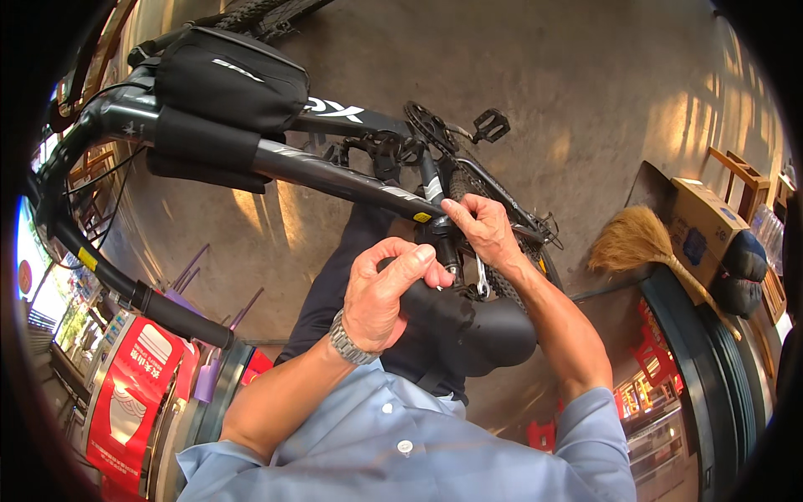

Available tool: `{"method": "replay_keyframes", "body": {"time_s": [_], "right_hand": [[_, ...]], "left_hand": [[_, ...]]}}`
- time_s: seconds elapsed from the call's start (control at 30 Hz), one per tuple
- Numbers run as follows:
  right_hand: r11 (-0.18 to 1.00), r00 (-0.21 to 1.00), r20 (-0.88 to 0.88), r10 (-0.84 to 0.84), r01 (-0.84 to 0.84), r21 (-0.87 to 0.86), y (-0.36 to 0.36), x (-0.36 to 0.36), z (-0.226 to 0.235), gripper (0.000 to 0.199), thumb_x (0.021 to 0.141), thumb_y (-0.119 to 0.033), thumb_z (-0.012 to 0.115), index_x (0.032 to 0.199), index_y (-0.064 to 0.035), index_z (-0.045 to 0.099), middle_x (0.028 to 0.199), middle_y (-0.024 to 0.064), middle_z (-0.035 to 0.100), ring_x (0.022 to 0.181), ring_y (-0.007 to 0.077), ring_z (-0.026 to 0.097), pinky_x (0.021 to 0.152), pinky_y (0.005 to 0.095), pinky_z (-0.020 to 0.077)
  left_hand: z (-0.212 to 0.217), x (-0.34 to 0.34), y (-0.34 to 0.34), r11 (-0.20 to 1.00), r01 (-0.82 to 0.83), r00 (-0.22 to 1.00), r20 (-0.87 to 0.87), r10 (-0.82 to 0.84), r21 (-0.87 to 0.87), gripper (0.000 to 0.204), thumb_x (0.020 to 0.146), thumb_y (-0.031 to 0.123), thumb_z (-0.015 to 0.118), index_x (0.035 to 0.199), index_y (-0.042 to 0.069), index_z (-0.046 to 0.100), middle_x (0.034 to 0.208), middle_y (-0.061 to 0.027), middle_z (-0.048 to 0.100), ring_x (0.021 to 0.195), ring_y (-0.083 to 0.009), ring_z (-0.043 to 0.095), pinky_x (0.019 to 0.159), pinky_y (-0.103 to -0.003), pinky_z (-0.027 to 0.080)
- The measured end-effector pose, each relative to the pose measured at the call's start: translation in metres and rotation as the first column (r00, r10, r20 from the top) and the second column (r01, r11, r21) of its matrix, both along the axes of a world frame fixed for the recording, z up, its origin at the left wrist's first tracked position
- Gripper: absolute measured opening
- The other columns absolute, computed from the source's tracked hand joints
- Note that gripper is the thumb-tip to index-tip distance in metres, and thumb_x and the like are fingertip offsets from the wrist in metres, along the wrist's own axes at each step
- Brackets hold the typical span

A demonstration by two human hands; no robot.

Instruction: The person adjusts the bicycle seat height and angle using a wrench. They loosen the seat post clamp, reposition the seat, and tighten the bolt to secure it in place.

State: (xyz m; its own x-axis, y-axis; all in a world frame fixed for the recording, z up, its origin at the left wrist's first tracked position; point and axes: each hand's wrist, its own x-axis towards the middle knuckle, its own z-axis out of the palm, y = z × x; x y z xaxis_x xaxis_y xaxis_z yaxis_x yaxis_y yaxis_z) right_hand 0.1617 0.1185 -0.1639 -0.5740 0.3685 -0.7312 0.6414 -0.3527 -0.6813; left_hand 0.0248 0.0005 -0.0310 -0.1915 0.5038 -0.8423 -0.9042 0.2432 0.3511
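I'm likely adjusting the seat post (449, 251) — left hand (376, 293) clenched, right hand (487, 232) I can't tell — and next need steady alignment.

The setting is resembling a shop: a red advertising panel (138, 410) is showing, while a straw broom (631, 238) and cardboard box (701, 216) are edging the concrete floor (544, 71).

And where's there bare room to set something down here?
Widest: grey concrete floor between the black bicycle pedal and tan straw broom. A smaller patch shows below the black fabric frame bag, left of the dark-trousered leg. Crowded: around the left hand, right hand and smooth black saddle; also beside the brown cardboard box.
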Motion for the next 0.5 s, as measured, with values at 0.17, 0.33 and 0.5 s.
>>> {"method": "replay_keyframes", "body": {"time_s": [0.17,0.33,0.5], "right_hand": [[1.0,1.0,0.024,0.012,-0.013,0.01,-0.003,-0.001,0.002,0.046,0.096,-0.031,0.067,0.064,-0.003,0.049,0.059,-0.0055,0.036,0.059,0.0055,0.033,0.049,0.0302,0.0287],[0.997,0.998,0.057,0.017,-0.021,0.069,-0.001,0.004,-0.001,0.044,0.095,-0.029,0.065,0.064,-0.0013,0.049,0.057,-0.0019,0.038,0.058,0.0076,0.034,0.049,0.0324,0.0306],[0.996,0.99,0.127,-0.066,0.058,0.068,-0.001,0.015,-0.001,0.044,0.094,-0.031,0.061,0.066,0.0017,0.053,0.053,0.0055,0.043,0.055,0.0103,0.039,0.05,0.0358,0.0366]], "left_hand": [[0.001,-0.002,0.0,0.999,0.044,0.998,-0.041,-0.044,0.018,0.017,0.099,0.009,0.056,0.082,0.007,0.054,0.075,-0.0099,0.06,0.08,-0.0244,0.064,0.087,-0.049,0.055],[-0.001,-0.005,0.0,0.998,0.069,0.997,-0.036,-0.068,0.007,0.018,0.099,0.009,0.055,0.081,0.007,0.053,0.075,-0.0094,0.06,0.08,-0.0244,0.063,0.087,-0.05,0.055],[-0.002,-0.007,0.0,0.996,0.084,0.996,-0.016,-0.084,-0.012,0.019,0.099,0.009,0.055,0.08,0.007,0.054,0.075,-0.0094,0.06,0.08,-0.025,0.063,0.086,-0.049,0.055]]}}
